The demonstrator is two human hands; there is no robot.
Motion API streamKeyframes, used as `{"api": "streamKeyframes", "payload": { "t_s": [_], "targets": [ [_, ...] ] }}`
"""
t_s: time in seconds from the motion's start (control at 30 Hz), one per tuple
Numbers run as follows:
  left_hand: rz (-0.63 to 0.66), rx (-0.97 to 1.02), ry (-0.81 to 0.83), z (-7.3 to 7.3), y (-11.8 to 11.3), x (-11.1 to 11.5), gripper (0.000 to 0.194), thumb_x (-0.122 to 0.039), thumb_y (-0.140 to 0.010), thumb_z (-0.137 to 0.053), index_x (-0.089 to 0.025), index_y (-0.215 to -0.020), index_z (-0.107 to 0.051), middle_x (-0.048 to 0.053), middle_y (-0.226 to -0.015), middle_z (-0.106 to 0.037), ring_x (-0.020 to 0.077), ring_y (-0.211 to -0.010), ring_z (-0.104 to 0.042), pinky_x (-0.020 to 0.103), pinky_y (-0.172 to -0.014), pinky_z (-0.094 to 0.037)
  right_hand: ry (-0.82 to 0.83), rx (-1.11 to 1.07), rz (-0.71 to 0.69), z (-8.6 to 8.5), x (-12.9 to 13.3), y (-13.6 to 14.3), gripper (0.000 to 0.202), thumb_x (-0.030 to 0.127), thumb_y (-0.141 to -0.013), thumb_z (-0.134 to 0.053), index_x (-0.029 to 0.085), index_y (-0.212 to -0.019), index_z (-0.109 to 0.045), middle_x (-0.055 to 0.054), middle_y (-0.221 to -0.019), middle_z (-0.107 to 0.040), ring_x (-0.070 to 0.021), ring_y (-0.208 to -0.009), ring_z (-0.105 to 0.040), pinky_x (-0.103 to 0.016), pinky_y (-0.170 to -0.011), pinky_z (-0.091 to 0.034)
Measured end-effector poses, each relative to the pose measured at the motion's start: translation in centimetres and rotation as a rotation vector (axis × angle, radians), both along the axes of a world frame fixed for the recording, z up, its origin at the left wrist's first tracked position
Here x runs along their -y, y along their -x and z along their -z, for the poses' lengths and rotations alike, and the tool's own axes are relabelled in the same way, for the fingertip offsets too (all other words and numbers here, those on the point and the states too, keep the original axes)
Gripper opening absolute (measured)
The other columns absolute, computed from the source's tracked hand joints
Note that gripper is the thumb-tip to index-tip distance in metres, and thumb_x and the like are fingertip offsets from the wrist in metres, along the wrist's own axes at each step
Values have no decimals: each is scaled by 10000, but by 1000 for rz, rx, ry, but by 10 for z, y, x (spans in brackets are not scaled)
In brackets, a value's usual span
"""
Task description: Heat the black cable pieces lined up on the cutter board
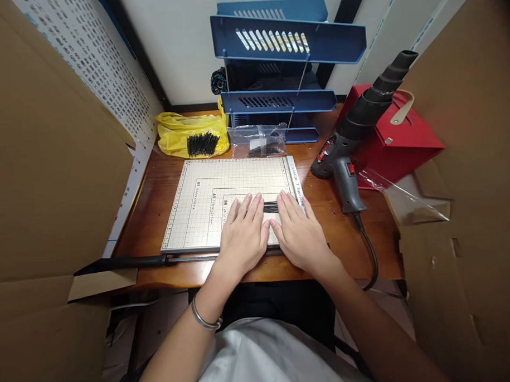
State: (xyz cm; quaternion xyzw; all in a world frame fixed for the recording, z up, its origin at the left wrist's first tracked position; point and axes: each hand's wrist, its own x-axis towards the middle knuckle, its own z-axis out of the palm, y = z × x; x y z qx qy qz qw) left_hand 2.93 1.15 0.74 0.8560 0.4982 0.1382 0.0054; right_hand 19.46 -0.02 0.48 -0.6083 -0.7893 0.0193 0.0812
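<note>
Both of my hands lie flat, palms down, on a paper cutter (197,215) with a printed grid. Between them shows a row of thin black strands (270,207), side by side and running left to right; their ends are hidden beneath the hands. My left hand (243,230) covers the left part with its fingers stretched forward. On the right part rests my right hand (300,228), fingers also stretched out, near the cutter's right edge. Along the cutter's front edge runs its long blade arm with a black handle (136,262), which points left.
Behind the cutter are a yellow plastic bag (173,132) with a bundle of short black pieces (202,144) and a clear bag (259,140). A blue rack (277,101) stands at the back. To the right are a heat gun (348,154) and a red box (408,141). Cardboard walls flank the table.
</note>
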Motion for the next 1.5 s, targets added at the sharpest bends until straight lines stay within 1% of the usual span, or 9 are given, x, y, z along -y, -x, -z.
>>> {"api": "streamKeyframes", "payload": {
  "t_s": [0.2,0.27,0.33,0.43,0.6,0.87,1.1,1.3,1.5],
  "targets": [
    [43,-47,6,-1,3,-3,560,-335,-1092,-299,-49,-1558,-418,116,-1659,-368,308,-1555,-326,529,-1296,-248,-20,2,4,2,0,0,660,382,-1067,-254,-14,-1587,-349,-155,-1666,-237,-309,-1560,-312,-545,-1315,-203],
    [35,-47,-6,0,3,0,574,-334,-1095,-293,-22,-1567,-388,133,-1667,-346,298,-1558,-320,517,-1298,-240,-25,-5,4,3,0,0,657,376,-1065,-258,-14,-1584,-358,-156,-1663,-246,-310,-1557,-317,-545,-1315,-201],
    [53,-40,-27,1,3,3,566,-316,-1098,-286,-36,-1584,-363,120,-1678,-328,280,-1564,-310,503,-1300,-233,-33,-13,5,3,0,0,652,371,-1063,-259,-10,-1581,-368,-154,-1659,-258,-313,-1554,-322,-549,-1314,-201],
    [117,-40,-43,3,3,7,537,-297,-1103,-274,-85,-1584,-384,81,-1667,-365,256,-1563,-313,494,-1305,-217,-43,-13,6,4,0,0,650,371,-1063,-252,-2,-1583,-369,-146,-1661,-263,-313,-1555,-321,-548,-1311,-206],
    [150,-52,-32,5,2,6,537,-284,-1105,-249,-69,-1576,-389,90,-1650,-395,241,-1560,-321,497,-1309,-193,-47,10,17,7,1,0,650,372,-1067,-243,4,-1590,-357,-137,-1669,-250,-299,-1560,-311,-513,-1309,-221],
    [139,-66,-36,5,2,8,539,-276,-1096,-261,-68,-1572,-406,88,-1659,-380,240,-1562,-318,463,-1294,-256,-116,56,27,7,1,2,644,369,-1073,-260,16,-1609,-313,-120,-1691,-178,-299,-1583,-250,-498,-1306,-204],
    [125,-40,-17,4,2,8,539,-287,-1095,-271,-98,-1586,-390,63,-1656,-388,245,-1567,-308,507,-1297,-247,-81,58,6,9,1,0,616,352,-1076,-239,49,-1597,-364,-99,-1670,-272,-284,-1557,-315,-498,-1303,-206],
    [86,-3,-15,3,3,9,583,-335,-1083,-332,-16,-1569,-388,128,-1666,-359,275,-1577,-278,479,-1300,-255,-80,49,15,9,1,0,617,361,-1075,-248,55,-1597,-368,-94,-1669,-281,-278,-1558,-314,-486,-1301,-213],
    [134,-17,-35,2,3,8,534,-307,-1098,-292,-91,-1568,-421,77,-1640,-421,270,-1562,-316,530,-1315,-196,-59,50,13,7,1,0,617,355,-1073,-245,59,-1602,-360,-85,-1672,-274,-279,-1563,-301,-490,-1302,-210]
  ]
}}
